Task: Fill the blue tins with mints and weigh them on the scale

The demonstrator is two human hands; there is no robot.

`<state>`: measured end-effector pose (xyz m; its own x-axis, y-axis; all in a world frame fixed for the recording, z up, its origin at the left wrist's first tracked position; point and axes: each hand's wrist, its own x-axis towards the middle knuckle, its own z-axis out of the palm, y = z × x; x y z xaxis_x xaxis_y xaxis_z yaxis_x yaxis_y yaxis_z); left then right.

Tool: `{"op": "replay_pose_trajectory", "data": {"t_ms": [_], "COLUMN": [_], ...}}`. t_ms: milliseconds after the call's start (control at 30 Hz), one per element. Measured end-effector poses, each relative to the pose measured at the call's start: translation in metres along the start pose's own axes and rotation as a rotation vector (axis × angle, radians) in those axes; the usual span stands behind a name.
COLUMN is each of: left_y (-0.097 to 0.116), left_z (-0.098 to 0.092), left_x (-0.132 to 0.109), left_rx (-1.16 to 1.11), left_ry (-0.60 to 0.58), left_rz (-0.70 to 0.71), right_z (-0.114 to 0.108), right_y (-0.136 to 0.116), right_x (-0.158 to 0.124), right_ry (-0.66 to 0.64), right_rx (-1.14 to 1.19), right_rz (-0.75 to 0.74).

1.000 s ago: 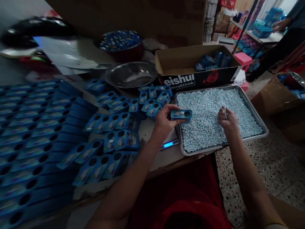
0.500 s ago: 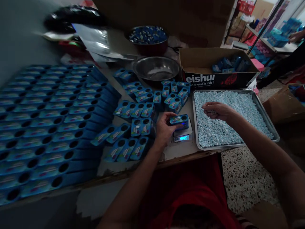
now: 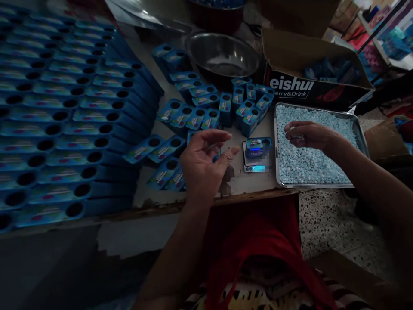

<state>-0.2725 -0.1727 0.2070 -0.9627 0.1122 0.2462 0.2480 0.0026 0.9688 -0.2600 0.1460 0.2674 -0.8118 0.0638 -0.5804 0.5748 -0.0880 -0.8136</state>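
My left hand (image 3: 203,161) is raised over the table, fingers apart and holding nothing. Right of it, a small digital scale (image 3: 248,162) with a lit display carries one blue box (image 3: 258,150), a white pellet lying on the box's top. My right hand (image 3: 311,134) hovers above a metal tray (image 3: 278,172) filled with pale blue and white pellets (image 3: 312,165). Its fingers are curled around a few of these pellets. Behind my left hand stand several loose blue boxes (image 3: 195,118) with round dark openings; the hand hides some of them.
Rows of blue boxes (image 3: 67,142) are packed tightly on the left. A steel bowl (image 3: 222,56) sits at the back, near a dark red bowl (image 3: 216,15). A black-fronted carton (image 3: 300,88) holding blue packs stands behind the tray. The table edge (image 3: 245,198) runs close to my body.
My left hand has let go of the blue box on the scale and moved left, opening. My right hand stays over the tray with its pellets. The view has tilted downward.
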Motion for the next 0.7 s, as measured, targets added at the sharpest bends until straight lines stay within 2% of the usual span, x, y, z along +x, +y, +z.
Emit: {"op": "replay_pose_trajectory", "data": {"t_ms": [167, 267, 500, 700], "left_y": [-0.001, -0.003, -0.003, -0.010], "left_z": [-0.002, -0.007, -0.017, -0.017], "left_x": [-0.002, -0.003, -0.006, -0.007], "left_rx": [-0.075, -0.103, -0.063, 0.026], "left_ry": [0.021, 0.027, 0.037, -0.062], "left_rz": [-0.055, -0.029, 0.048, 0.115], "right_z": [0.028, 0.039, 0.051, 0.061], "right_y": [-0.016, -0.020, -0.034, -0.045], "right_x": [-0.006, -0.005, 0.001, -0.002], "right_ry": [-0.026, -0.060, -0.141, -0.115], "right_rx": [-0.105, -0.258, -0.693, -0.984], "right_rz": [-0.007, -0.013, -0.067, -0.151]}}
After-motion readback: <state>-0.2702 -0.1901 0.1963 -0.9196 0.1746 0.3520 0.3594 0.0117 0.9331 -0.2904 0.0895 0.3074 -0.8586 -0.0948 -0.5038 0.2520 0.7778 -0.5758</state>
